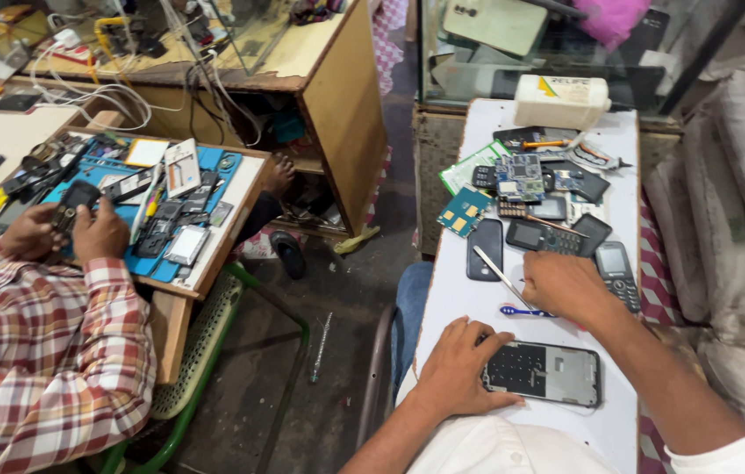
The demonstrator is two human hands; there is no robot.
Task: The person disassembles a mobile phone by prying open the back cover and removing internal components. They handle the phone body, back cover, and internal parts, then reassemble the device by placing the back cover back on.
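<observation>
— What have you got in hand just now?

— My left hand (458, 373) lies flat on the white table (478, 307), fingers spread, pinning the left end of the phone frame (544, 373). That grip is open; it presses rather than clasps. The frame lies face up near the table's front edge, right before me.

— And the other?

— My right hand (567, 288) has curled over the tweezers (502, 276), which stick out to the left of it. Just below it lies the blue-handled brush (523, 311). Whether my fingers have closed on either one, I cannot tell; the back of the hand hides them.

— So which step is this?

— Picking up a tool, I judge, with the frame held steady. The next move calls for a firm pinch on the tool and a short carry down to the frame, without shifting it.

— Who is that beside you?

— Another person in a checked shirt (39, 351), working on a phone at a blue mat (149, 263), well apart.
</observation>
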